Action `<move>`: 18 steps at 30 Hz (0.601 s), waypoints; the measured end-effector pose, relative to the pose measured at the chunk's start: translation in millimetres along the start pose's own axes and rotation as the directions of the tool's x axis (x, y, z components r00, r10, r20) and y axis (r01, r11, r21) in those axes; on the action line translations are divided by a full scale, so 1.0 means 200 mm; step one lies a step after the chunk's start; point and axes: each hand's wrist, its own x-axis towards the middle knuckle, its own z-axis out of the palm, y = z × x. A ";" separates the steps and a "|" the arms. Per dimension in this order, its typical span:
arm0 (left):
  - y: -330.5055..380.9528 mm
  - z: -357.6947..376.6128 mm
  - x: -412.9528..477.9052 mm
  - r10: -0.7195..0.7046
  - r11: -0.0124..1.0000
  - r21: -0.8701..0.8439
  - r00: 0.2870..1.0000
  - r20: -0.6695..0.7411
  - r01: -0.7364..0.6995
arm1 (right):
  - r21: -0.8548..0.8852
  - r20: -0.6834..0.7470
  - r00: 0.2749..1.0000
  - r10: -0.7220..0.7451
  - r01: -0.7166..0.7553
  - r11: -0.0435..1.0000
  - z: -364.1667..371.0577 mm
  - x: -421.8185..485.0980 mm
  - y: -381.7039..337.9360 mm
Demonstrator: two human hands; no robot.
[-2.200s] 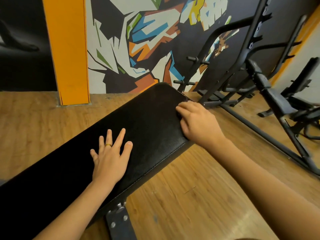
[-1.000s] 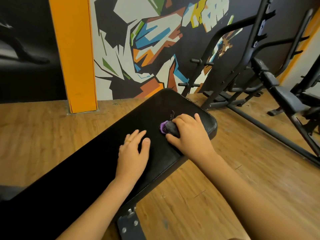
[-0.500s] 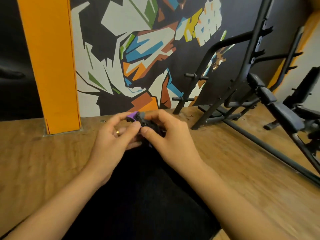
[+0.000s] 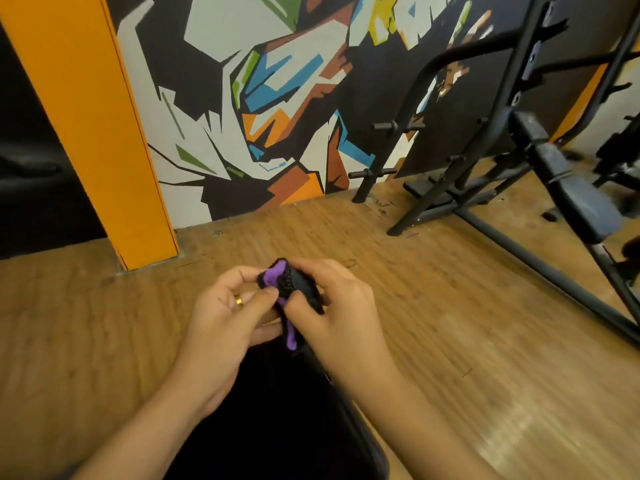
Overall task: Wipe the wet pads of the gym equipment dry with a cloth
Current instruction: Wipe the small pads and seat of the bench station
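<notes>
A small black and purple cloth (image 4: 292,289) is bunched up in the air between both hands. My left hand (image 4: 225,323) pinches its purple edge with thumb and fingers; a gold ring shows on one finger. My right hand (image 4: 341,313) grips the black part from the right. Below my hands lies the black bench pad (image 4: 277,420), running toward me at the bottom middle; its far end is hidden behind my hands.
Wooden floor (image 4: 467,341) surrounds the bench. An orange pillar (image 4: 100,133) stands at the left against a painted mural wall (image 4: 277,98). A black steel rack with an inclined bench (image 4: 561,178) fills the right side, its floor bar (image 4: 540,265) running toward the lower right.
Both hands have lifted off the pad. The right hand picked the cloth up from the pad's end and the left hand joined it; now they hold it together above the pad.
</notes>
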 end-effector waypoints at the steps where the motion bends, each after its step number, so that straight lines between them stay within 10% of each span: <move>1: 0.02 0.06 -0.01 -0.006 1.000 0.019 1.000 -0.012 0.006 | -0.015 -0.007 1.000 0.012 -0.012 1.000 -0.06 0.01 -0.01; 12: 0.83 0.67 -0.02 0.127 0.992 0.023 0.968 -0.216 -0.125 | 0.224 -0.077 0.995 0.057 -0.038 0.974 -1.00 0.31 -0.46; 18: 1.35 0.94 -0.17 0.326 0.898 0.332 0.943 -0.064 -0.288 | 0.166 0.220 0.975 -0.025 -0.012 0.986 -1.34 0.42 -0.86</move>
